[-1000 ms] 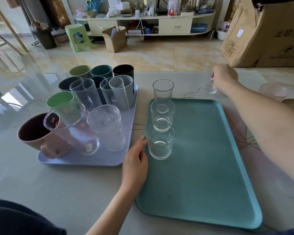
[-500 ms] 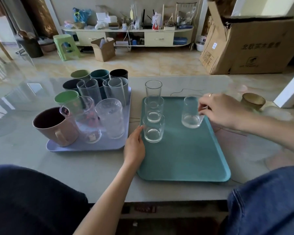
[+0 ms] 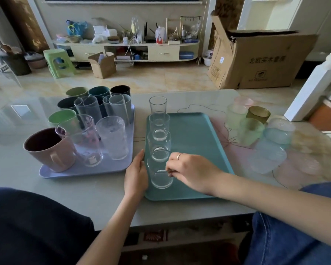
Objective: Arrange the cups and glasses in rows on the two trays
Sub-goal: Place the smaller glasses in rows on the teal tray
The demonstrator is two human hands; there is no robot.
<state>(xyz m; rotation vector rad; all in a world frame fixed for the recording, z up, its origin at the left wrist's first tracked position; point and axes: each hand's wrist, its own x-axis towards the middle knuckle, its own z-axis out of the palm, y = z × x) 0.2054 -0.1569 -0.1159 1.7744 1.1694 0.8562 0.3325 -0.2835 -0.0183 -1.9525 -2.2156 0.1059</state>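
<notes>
Right hand [image 3: 189, 172] at the near end of the teal tray [image 3: 199, 134], fingertips [image 3: 170, 170] pinched on the rim of the nearest clear glass [image 3: 161, 175]: grip grasping that glass, which looks set down on the tray, though contact of its base too hard to confirm through the glass. Placed there, probably, to lengthen the single file along the tray's left edge, with three more clear glasses [image 3: 159, 129] lined up beyond it, the farthest apparently past the tray's far rim, on the tabletop [image 3: 84, 188]. Left hand [image 3: 136, 176] laid flat against the tray's left edge, grip released and holding nothing, most likely to steady the tray against sliding while the glass settles.

Rest of the teal tray bare, so room for further rows to the right of the file. Just left, the lilac tray [image 3: 80, 172] crowded with tall plastic cups [image 3: 99, 104], a patterned tumbler [image 3: 113, 140], a printed glass [image 3: 84, 142] and a pink mug [image 3: 50, 149] at the near corner. On the tabletop to the right, a loose cluster of frosted pastel cups [image 3: 250, 131] and an amber glass [image 3: 257, 114], not yet on any tray.

Little slack between neighbouring glasses in the file, so some risk of clinking on release. Right forearm across the tray's near corner, in the way of any reach from that side.
</notes>
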